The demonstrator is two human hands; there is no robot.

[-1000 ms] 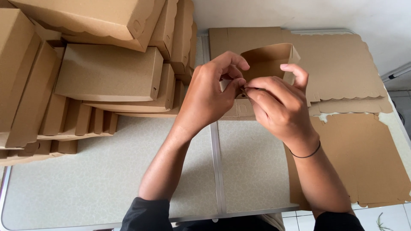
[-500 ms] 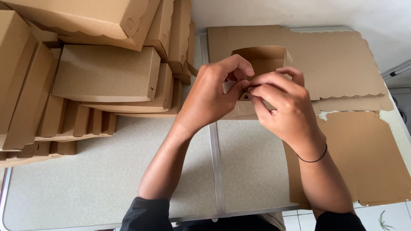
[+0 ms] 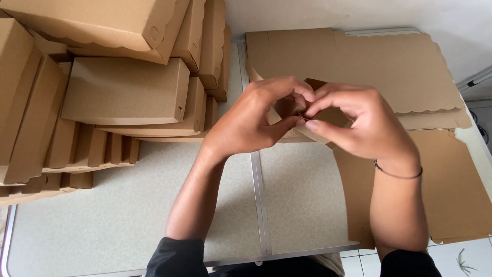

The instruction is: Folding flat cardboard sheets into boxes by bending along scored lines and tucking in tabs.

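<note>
Looking down, we find the cardboard piece (image 3: 328, 119) mostly hidden behind both hands, so its shape is hard to make out. Beneath the grip lies a pale speckled table (image 3: 128, 215) with a metal seam; folded boxes (image 3: 123, 97) pile up to its left, and flat cardboard sheets (image 3: 389, 66) lie beyond and to its right. The left hand (image 3: 251, 123) and right hand (image 3: 359, 123) meet fingertip to fingertip, both pinched tightly on the piece.

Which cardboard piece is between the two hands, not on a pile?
The half-folded cardboard piece pinched by the left hand and right hand. The finished boxes are stacked left; flat sheets lie right.
</note>
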